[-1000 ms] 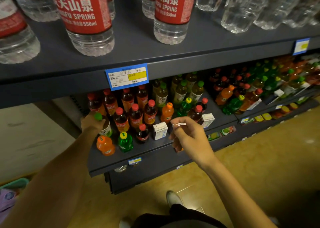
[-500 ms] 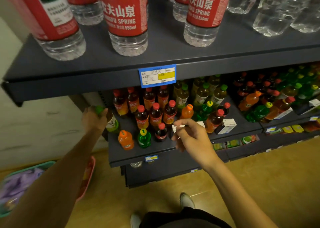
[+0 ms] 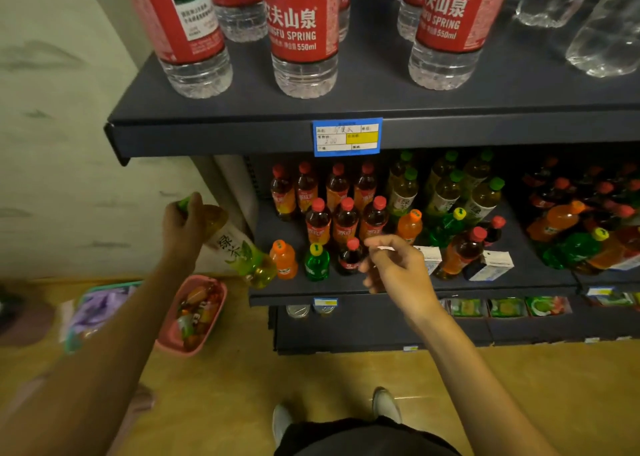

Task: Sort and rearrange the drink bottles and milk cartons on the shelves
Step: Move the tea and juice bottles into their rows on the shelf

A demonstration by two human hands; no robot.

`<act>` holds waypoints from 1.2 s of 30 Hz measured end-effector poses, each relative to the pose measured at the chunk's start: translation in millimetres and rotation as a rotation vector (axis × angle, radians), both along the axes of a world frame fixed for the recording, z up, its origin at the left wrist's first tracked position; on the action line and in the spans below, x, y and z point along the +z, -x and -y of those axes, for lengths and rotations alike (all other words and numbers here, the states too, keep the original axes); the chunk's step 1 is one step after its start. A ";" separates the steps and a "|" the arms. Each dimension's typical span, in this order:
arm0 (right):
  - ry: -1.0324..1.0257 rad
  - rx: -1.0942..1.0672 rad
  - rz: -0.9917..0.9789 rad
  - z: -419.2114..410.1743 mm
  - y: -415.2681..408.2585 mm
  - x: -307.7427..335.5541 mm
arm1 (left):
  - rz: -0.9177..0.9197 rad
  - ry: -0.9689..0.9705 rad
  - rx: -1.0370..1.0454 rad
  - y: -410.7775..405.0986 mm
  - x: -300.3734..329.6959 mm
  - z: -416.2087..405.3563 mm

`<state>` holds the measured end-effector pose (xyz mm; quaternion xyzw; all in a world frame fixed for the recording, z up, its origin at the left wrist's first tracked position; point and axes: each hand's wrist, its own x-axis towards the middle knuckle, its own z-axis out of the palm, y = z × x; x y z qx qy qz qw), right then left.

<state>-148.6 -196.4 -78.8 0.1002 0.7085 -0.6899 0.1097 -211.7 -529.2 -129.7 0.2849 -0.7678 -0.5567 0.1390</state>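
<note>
Green-capped and amber, the tea bottle [image 3: 235, 248] is now clear of the middle shelf [image 3: 408, 291]: the left hand [image 3: 183, 227] grips it by the neck and holds it tilted, its base just off the shelf's left front corner, where half a second ago it stood upright among the red-capped bottles at the left edge. That reads as a misplaced bottle pulled out, probably bound for the green-capped tea group [image 3: 450, 189] further right at the back.

The right hand [image 3: 398, 265] hovers over the front edge, fingers loosely curled with something small and white pinched at the tips; what it is I cannot tell. Just beside it stand a small cola bottle [image 3: 349, 258], a green soda [image 3: 317, 263] and an orange soda [image 3: 284, 260], with a milk carton [image 3: 429, 258] partly behind the hand. Red-capped bottles [image 3: 343, 220] crowd the way to the back. A pink basket [image 3: 194, 313] of drinks sits on the floor below.
</note>
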 end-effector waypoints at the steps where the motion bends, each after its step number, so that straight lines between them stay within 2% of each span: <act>1: -0.005 -0.026 0.016 -4.9 0.9 -2.6 | 0.000 -0.091 0.017 -4.6 0.8 -4.9; 7: -0.039 -0.095 0.058 -22.3 10.7 -19.8 | 0.017 -0.534 -0.018 -28.0 -4.2 -48.5; 9: -0.047 -0.088 0.061 -20.8 15.6 -24.3 | 0.090 -0.740 -0.050 -35.6 -5.4 -64.5; 11: -0.070 -0.071 0.056 -15.1 21.3 -31.0 | 0.217 -0.852 -0.092 -44.4 -6.3 -74.7; 15: -0.166 0.011 0.042 9.8 37.8 -52.3 | 0.343 -0.922 -0.119 -57.2 -16.8 -71.8; 29: -0.633 0.312 -0.122 128.9 78.8 -110.1 | 0.378 -1.083 -0.127 -77.0 -13.4 -40.6; 36: -0.652 0.288 -0.072 140.7 90.8 -115.8 | 0.405 -1.146 -0.105 -70.4 -6.4 -30.4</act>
